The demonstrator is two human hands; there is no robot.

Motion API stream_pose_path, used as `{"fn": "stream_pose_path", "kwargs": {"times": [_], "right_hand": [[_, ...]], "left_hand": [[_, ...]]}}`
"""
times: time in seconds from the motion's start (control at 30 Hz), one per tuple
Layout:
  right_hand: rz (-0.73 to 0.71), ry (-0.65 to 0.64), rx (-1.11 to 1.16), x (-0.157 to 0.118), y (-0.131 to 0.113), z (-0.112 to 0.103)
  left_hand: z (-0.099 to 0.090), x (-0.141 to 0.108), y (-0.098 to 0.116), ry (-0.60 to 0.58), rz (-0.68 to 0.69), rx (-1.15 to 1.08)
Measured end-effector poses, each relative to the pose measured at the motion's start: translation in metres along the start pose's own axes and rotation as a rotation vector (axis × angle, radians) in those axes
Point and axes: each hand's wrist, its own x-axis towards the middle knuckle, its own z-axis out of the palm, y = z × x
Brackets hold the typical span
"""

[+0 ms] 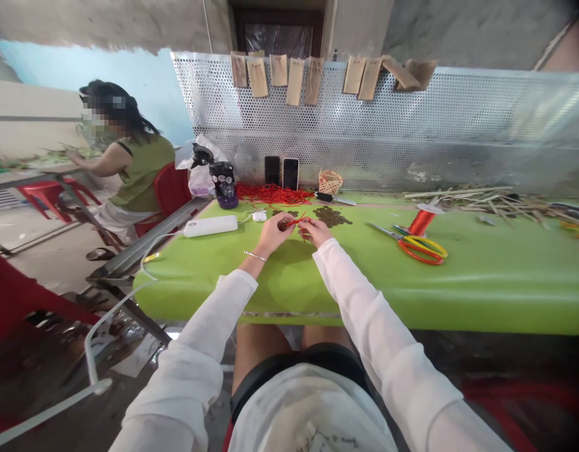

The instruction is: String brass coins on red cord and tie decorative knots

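My left hand (274, 232) is closed around some small brown coin-like discs (282, 224) above the green table. A red cord (297, 221) runs from them across to my right hand (316, 231), whose fingers pinch it; a loose end hangs below. Just beyond my right hand lies a flat pile of similar brown discs (331, 216). A few more discs are partly hidden behind my left hand. Behind both hands a heap of red cords (275, 194) stretches along the back of the table.
Scissors (421, 249) and a red thread spool (422, 221) are at right, with thin strips (482, 202) behind. Left stand a dark tumbler (224, 187) and a white power bank (210, 226) with a cable. Two phones (291, 174) lean near a small basket (330, 182). A person sits at far left.
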Motion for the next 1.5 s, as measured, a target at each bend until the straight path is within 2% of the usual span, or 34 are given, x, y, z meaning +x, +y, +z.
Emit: {"fn": "stream_pose_path", "kwargs": {"times": [0.2,0.43,0.8,1.23,1.5], "right_hand": [[-0.044,-0.004,-0.022,0.0,0.001,0.0],[-0.199,0.022,-0.114,-0.005,-0.003,0.002],[-0.371,0.006,-0.2,-0.009,0.0,0.008],[-0.32,-0.064,-0.29,-0.008,0.001,0.014],[-0.268,-0.094,-0.245,-0.008,0.003,0.013]], "left_hand": [[0.0,0.001,-0.001,-0.042,-0.011,-0.044],[0.001,0.002,-0.006,-0.098,-0.085,-0.141],[-0.002,0.005,-0.004,0.028,-0.121,-0.155],[-0.004,0.009,-0.013,0.139,-0.213,-0.31],[-0.004,0.01,-0.017,0.152,-0.233,-0.37]]}}
